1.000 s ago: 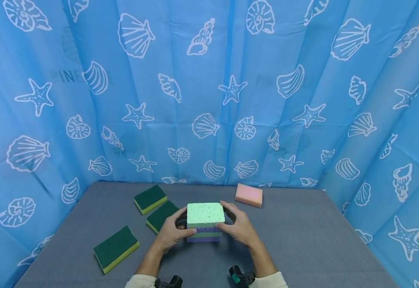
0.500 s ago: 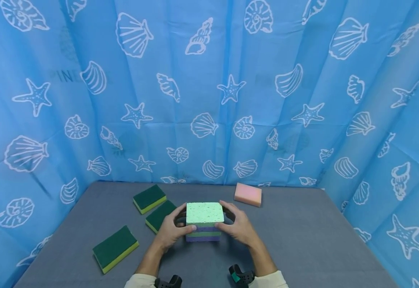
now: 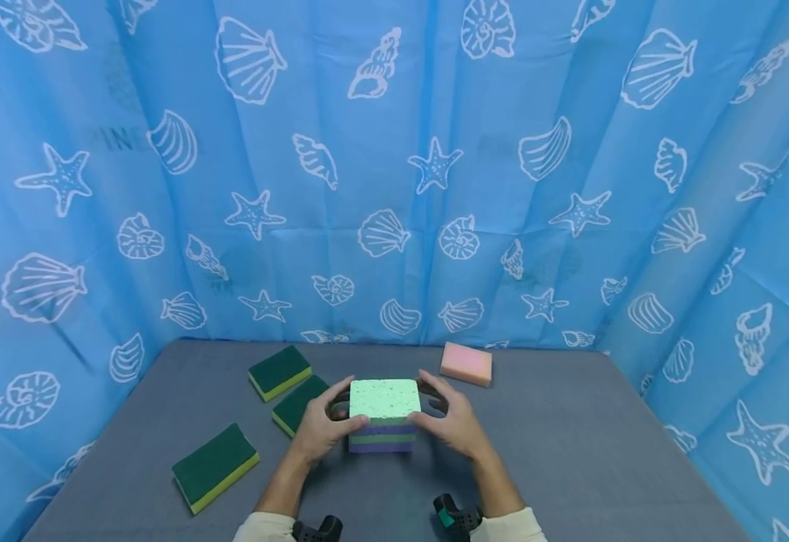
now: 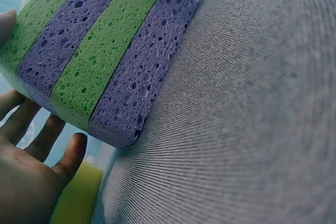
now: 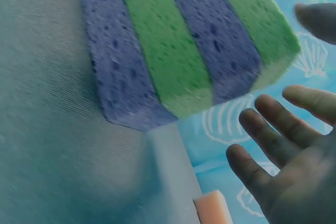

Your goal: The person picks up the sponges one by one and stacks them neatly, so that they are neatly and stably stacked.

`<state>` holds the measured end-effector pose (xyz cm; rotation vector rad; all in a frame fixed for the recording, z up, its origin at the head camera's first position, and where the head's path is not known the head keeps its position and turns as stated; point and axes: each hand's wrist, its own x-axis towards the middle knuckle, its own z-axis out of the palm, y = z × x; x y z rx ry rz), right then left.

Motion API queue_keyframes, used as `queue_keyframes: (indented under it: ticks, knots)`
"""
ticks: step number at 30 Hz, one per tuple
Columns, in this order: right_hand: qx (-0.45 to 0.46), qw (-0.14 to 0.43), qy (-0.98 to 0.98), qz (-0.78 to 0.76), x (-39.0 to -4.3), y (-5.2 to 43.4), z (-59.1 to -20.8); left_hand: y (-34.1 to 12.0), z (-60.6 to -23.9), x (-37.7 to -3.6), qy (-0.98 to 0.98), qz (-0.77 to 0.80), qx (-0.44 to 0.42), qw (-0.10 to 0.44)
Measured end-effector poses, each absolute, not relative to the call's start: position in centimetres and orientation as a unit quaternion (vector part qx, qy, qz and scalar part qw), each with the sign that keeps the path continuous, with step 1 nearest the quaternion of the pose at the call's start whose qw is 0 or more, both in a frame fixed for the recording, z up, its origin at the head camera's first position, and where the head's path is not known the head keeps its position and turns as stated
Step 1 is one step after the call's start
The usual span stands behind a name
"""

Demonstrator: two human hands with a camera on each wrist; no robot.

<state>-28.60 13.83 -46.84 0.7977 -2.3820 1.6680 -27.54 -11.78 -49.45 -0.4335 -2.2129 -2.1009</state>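
A stack of sponges (image 3: 384,399), purple and light green by turns with green on top, stands on the grey cloth in the middle. My left hand (image 3: 323,429) is at its left end. In the left wrist view the thumb overlaps the top green layer, and the loosely spread fingers (image 4: 73,153) lie along the end; whether they touch it I cannot tell. My right hand (image 3: 458,425) is at the other end. In the right wrist view its thumb and spread fingers (image 5: 247,163) are apart from the sponges. The layers look evenly lined up.
To the left lie three dark green and yellow scrub sponges: one at the back (image 3: 279,371), one partly behind my left hand (image 3: 296,406), one nearer the front (image 3: 217,463). A pink sponge (image 3: 465,365) lies back right. A blue shell-patterned curtain (image 3: 394,188) surrounds the table.
Both thumbs have risen slightly along the stack's front. My right fingers have shifted a little outward, away from the sponges. The stack has stayed in place.
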Motion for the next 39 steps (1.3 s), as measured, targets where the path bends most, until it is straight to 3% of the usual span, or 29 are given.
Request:
queue_keyframes:
  ticks: [9, 17, 21, 30, 39]
  knots:
    - [0.178, 0.108, -0.769, 0.604, -28.8, 16.3, -43.8, -11.9, -49.6, -27.4, -0.716, -0.681, -0.151, 0.038]
    - [0.057, 0.166, -0.810, 0.559, -34.1, 20.8, -47.0, -12.1, -49.7, -27.1, -0.721, -0.674, -0.159, 0.041]
    - [0.011, 0.150, -0.839, 0.524, -35.5, 22.1, -47.7, -12.1, -49.7, -27.2, -0.719, -0.676, -0.156, 0.035]
    - [-0.011, 0.048, -0.853, 0.520, -37.3, 23.3, -49.3, -12.1, -49.7, -27.4, -0.711, -0.691, -0.129, 0.009]
    - [-0.009, 0.013, -0.867, 0.498, -38.9, 23.5, -49.5, -12.0, -49.1, -27.5, -0.706, -0.696, -0.129, -0.011]
